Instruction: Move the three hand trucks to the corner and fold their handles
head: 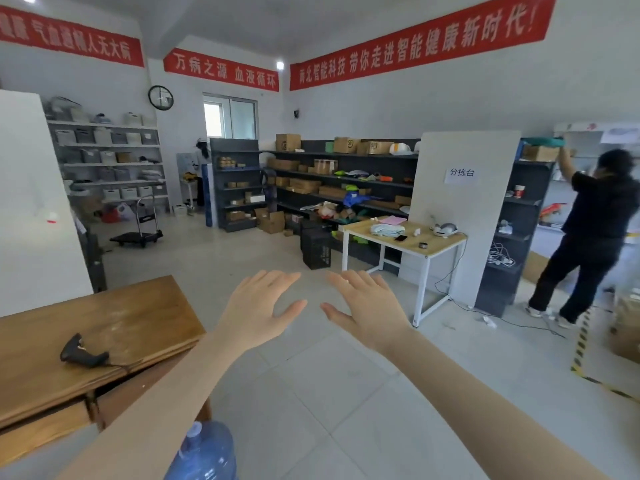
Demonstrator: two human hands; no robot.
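Note:
One hand truck (138, 233) stands far off at the back left, by the white shelving. Its black platform lies flat on the floor and its metal handle is upright. No other hand truck shows. My left hand (258, 310) and my right hand (369, 308) are stretched out in front of me at mid-frame, backs up, fingers straight and spread. Both hold nothing and are well short of the hand truck.
A wooden desk (104, 341) with a black scanner (83, 353) is at my left, a blue water bottle (204, 452) below it. A black crate (316, 249) and a light table (405, 244) stand ahead. A person (588, 237) works at the right shelves. Open tiled floor (214, 261) leads to the back left.

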